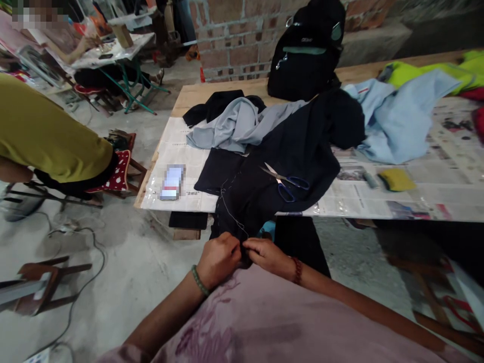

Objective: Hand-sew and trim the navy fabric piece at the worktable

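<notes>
Head view, from the left: well off to the left of both hands, a person in a mustard-yellow top (64,131) sits on a stool with a red spotted cover (120,170). Ahead and left of the hands, a phone (172,182) lies screen up on the newspaper-covered table (155,189). The left hand (221,254), a green bracelet (198,280) at its wrist, has its fingers curled tight on the near end of the dark cloth (245,199), which runs from the hands up over the table edge. Farther ahead lies a crumpled grey cloth (238,123). Loose white thread (233,216) trails over the dark cloth toward the fingertips. The right hand (266,254), just beside the left, has its fingers drawn narrow on the same end; whether it also grips a needle, I cannot tell. Ahead and slightly right, scissors (280,178) rest on the dark cloth, blades parted. Beyond them stands a black backpack (298,65). Farther right are a yellow pad (397,180) and a light blue cloth (404,118).
</notes>
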Tool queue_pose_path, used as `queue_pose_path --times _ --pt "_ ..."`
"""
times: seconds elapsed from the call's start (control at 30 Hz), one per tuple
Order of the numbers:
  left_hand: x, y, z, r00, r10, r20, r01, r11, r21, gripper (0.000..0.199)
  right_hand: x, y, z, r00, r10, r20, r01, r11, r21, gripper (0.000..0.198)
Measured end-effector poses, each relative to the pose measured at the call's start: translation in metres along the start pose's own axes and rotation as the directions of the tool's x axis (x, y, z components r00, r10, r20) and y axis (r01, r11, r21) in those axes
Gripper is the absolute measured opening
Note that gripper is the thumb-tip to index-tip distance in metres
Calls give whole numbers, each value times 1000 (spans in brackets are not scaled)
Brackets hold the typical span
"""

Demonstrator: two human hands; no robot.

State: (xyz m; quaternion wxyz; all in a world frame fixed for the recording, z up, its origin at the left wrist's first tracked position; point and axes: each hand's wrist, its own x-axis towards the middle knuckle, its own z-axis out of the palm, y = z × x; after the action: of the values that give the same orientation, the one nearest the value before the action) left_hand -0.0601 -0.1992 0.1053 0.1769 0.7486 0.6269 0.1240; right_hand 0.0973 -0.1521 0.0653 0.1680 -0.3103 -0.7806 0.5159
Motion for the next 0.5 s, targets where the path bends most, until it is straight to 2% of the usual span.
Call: queue_pose_path --times 0.07,0.13,0.2,0.23,0.27,0.3,0.37,0.43,0.5 --pt "0 0 1 999 -5 -43 4 1000 -15 17 0 0 0 999 37 -5 -37 999 26 21" --pt "0 -1 2 996 -42 -84 32 993 -117 16 -1 0 -2 994 107 -7 -106 991 77 24" --pt "-1 -6 1 986 -147 -78 115 942 -314 14 -1 0 -3 983 183 5 -182 975 126 25" --pt "-1 -9 0 973 -225 -44 183 878 -443 12 -1 1 -3 975 220 15 -220 964 148 26" --pt "-2 -13 0 952 -304 11 254 774 -579 10 -1 1 -3 965 259 26 -260 950 170 26" --pt "-3 -17 -2 926 -369 76 310 631 -711 9 -1 2 -4 954 299 39 -300 934 192 26" --pt "-7 -26 -5 888 -427 171 309 277 -910 7 -1 3 -5 925 376 56 -379 896 234 26" --pt "-13 -35 -12 889 -422 178 171 -54 -984 10 -1 4 -6 895 442 64 -443 859 259 25" --pt "-20 -45 -22 903 -409 132 -1 -310 -951 16 -1 5 -7 869 491 64 -489 831 264 24"
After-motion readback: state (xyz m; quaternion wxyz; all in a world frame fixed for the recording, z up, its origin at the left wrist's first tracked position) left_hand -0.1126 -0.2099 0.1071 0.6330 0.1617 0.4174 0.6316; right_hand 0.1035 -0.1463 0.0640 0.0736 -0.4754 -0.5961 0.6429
